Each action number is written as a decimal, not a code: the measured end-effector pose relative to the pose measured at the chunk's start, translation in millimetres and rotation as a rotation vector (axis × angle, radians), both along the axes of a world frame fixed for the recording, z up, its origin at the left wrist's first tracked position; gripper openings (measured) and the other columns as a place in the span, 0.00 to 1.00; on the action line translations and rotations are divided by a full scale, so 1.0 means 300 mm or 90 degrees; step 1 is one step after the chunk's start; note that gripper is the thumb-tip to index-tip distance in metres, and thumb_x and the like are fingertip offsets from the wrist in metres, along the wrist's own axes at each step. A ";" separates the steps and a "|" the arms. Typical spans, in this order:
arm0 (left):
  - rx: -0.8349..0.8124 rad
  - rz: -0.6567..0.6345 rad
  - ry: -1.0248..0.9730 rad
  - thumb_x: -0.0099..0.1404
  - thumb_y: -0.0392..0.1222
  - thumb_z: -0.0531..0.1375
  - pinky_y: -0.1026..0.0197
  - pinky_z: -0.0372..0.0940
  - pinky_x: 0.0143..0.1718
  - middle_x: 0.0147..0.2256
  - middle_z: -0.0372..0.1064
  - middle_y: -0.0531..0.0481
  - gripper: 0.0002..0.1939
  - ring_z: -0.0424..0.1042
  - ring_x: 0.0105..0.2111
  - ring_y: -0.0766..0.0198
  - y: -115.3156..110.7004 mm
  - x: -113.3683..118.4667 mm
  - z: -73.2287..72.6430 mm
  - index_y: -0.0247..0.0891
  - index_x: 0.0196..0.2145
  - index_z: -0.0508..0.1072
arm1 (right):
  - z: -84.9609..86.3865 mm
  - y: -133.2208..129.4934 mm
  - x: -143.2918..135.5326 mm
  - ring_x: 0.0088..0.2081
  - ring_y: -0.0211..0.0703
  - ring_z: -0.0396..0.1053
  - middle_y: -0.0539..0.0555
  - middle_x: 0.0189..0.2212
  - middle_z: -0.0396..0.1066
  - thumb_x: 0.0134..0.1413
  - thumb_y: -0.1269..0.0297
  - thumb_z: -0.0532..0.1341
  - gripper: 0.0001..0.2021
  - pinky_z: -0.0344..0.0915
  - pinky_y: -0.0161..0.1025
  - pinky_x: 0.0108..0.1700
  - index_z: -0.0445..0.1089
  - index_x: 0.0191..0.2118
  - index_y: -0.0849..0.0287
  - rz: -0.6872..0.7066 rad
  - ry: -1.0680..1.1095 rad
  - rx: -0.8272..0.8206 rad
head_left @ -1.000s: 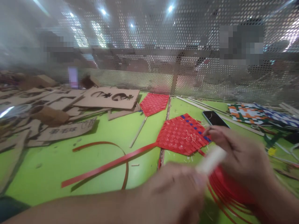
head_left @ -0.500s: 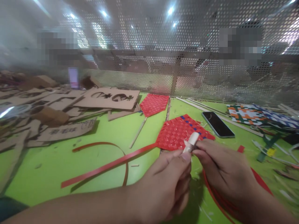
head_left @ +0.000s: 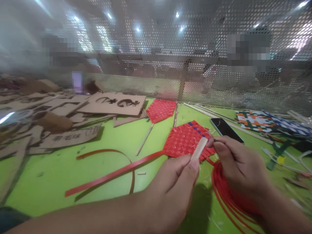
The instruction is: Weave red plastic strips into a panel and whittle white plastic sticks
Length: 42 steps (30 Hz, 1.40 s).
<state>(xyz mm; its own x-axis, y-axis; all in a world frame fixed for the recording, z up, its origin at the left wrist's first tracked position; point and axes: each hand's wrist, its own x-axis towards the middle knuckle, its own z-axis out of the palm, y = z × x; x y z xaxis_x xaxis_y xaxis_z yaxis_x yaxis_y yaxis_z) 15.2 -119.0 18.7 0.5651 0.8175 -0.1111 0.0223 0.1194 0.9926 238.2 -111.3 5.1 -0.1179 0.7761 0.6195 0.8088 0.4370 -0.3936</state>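
Note:
My left hand [head_left: 174,187] is closed round a short pale wooden stick [head_left: 199,149], its flat end poking up past the thumb. To the right of that end, my right hand [head_left: 241,165] is pinched together; what sits between its fingertips is too small and blurred to make out. Behind the stick lies a red woven piece [head_left: 180,139] with a few blue squares and pale shavings on it. A long red strip [head_left: 107,177] runs from it toward the left. Beneath my right hand rests a coil of red strip [head_left: 225,191], partly covered by the wrist.
A smaller red woven piece on a stick [head_left: 161,110] lies farther back. Cut cardboard [head_left: 112,104] piles up on the left. On the right are a phone [head_left: 226,128], an orange, green and white woven piece [head_left: 255,120] and loose strips. A perforated screen [head_left: 156,65] stands behind.
My right hand has moved slightly up and right, off the stick's tip, and more of the red coil shows. The shaving at the stick's side is no longer visible. My left hand stays about in place.

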 end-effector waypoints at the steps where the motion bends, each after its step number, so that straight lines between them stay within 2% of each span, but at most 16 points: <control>1: 0.037 0.008 0.031 0.81 0.54 0.50 0.66 0.48 0.22 0.20 0.51 0.59 0.24 0.53 0.20 0.69 0.008 -0.001 0.003 0.42 0.28 0.60 | -0.003 -0.004 -0.013 0.30 0.41 0.77 0.50 0.33 0.80 0.76 0.57 0.56 0.12 0.69 0.35 0.32 0.76 0.44 0.53 0.030 -0.008 -0.005; 4: 0.094 0.012 0.102 0.82 0.53 0.49 0.65 0.51 0.23 0.22 0.55 0.58 0.21 0.57 0.22 0.68 0.015 0.000 0.005 0.41 0.32 0.66 | -0.006 -0.011 -0.026 0.38 0.43 0.82 0.51 0.40 0.83 0.76 0.60 0.56 0.10 0.73 0.35 0.38 0.75 0.51 0.52 0.077 -0.014 -0.019; 6: 0.116 0.022 0.120 0.81 0.53 0.49 0.64 0.51 0.24 0.23 0.57 0.57 0.19 0.58 0.22 0.67 0.014 0.002 -0.001 0.41 0.36 0.68 | -0.004 -0.016 -0.025 0.38 0.43 0.82 0.51 0.41 0.83 0.76 0.61 0.56 0.11 0.74 0.35 0.39 0.74 0.53 0.52 0.079 -0.015 -0.017; 12: 0.213 0.048 0.101 0.80 0.48 0.51 0.62 0.54 0.28 0.26 0.62 0.55 0.16 0.58 0.24 0.66 0.021 0.005 -0.031 0.40 0.37 0.71 | 0.006 -0.038 -0.048 0.38 0.44 0.84 0.54 0.42 0.85 0.76 0.63 0.55 0.11 0.77 0.36 0.40 0.74 0.51 0.56 0.100 -0.094 0.046; 16: 0.289 0.043 0.145 0.81 0.46 0.51 0.60 0.56 0.32 0.27 0.64 0.53 0.16 0.60 0.25 0.65 0.024 0.001 -0.041 0.41 0.33 0.67 | 0.008 -0.049 -0.072 0.38 0.49 0.85 0.57 0.40 0.86 0.78 0.60 0.54 0.13 0.78 0.41 0.39 0.74 0.49 0.59 0.083 -0.188 0.121; 20: 0.344 0.033 0.208 0.82 0.46 0.48 0.59 0.53 0.32 0.28 0.62 0.54 0.17 0.57 0.26 0.65 0.023 -0.008 -0.039 0.42 0.33 0.62 | 0.014 -0.062 -0.084 0.36 0.49 0.84 0.59 0.39 0.85 0.78 0.64 0.53 0.12 0.77 0.42 0.36 0.73 0.47 0.60 0.085 -0.221 0.137; 26: 0.351 0.044 0.214 0.82 0.46 0.48 0.60 0.53 0.30 0.26 0.59 0.56 0.18 0.56 0.24 0.67 0.027 -0.009 -0.034 0.42 0.32 0.61 | 0.010 -0.062 -0.083 0.36 0.50 0.83 0.60 0.39 0.85 0.78 0.65 0.53 0.12 0.72 0.45 0.31 0.73 0.47 0.61 0.055 -0.282 0.176; 33: 0.337 0.085 0.186 0.79 0.46 0.51 0.61 0.50 0.23 0.22 0.56 0.58 0.18 0.54 0.21 0.69 0.031 -0.005 -0.039 0.42 0.29 0.60 | -0.001 -0.041 -0.077 0.32 0.45 0.80 0.58 0.37 0.84 0.78 0.64 0.54 0.14 0.67 0.41 0.30 0.76 0.45 0.61 0.044 -0.273 0.202; 36: 0.327 0.070 0.177 0.80 0.47 0.50 0.61 0.49 0.22 0.21 0.54 0.59 0.19 0.53 0.19 0.70 0.014 -0.013 -0.023 0.41 0.30 0.63 | 0.013 -0.017 0.000 0.35 0.49 0.82 0.58 0.38 0.85 0.78 0.62 0.54 0.16 0.69 0.41 0.33 0.79 0.45 0.59 -0.024 -0.273 0.181; 38: 0.338 0.050 0.157 0.80 0.47 0.49 0.61 0.47 0.21 0.19 0.50 0.60 0.19 0.50 0.17 0.71 0.002 -0.018 -0.014 0.40 0.31 0.66 | 0.030 0.001 0.058 0.32 0.51 0.81 0.58 0.35 0.85 0.77 0.58 0.55 0.17 0.69 0.42 0.32 0.81 0.43 0.59 -0.155 -0.245 0.186; 40: 0.333 0.052 0.142 0.81 0.47 0.48 0.62 0.47 0.20 0.19 0.48 0.61 0.19 0.49 0.17 0.71 -0.002 -0.019 -0.015 0.39 0.33 0.69 | 0.044 0.011 0.088 0.36 0.52 0.83 0.58 0.38 0.85 0.76 0.56 0.56 0.17 0.71 0.43 0.35 0.81 0.48 0.58 -0.256 -0.187 0.179; 42: 0.312 0.074 0.140 0.81 0.48 0.48 0.63 0.48 0.20 0.20 0.50 0.61 0.19 0.51 0.18 0.71 0.005 -0.016 -0.027 0.39 0.36 0.70 | 0.048 0.011 0.075 0.36 0.51 0.83 0.58 0.39 0.85 0.77 0.55 0.56 0.18 0.71 0.42 0.36 0.81 0.48 0.59 -0.239 -0.162 0.182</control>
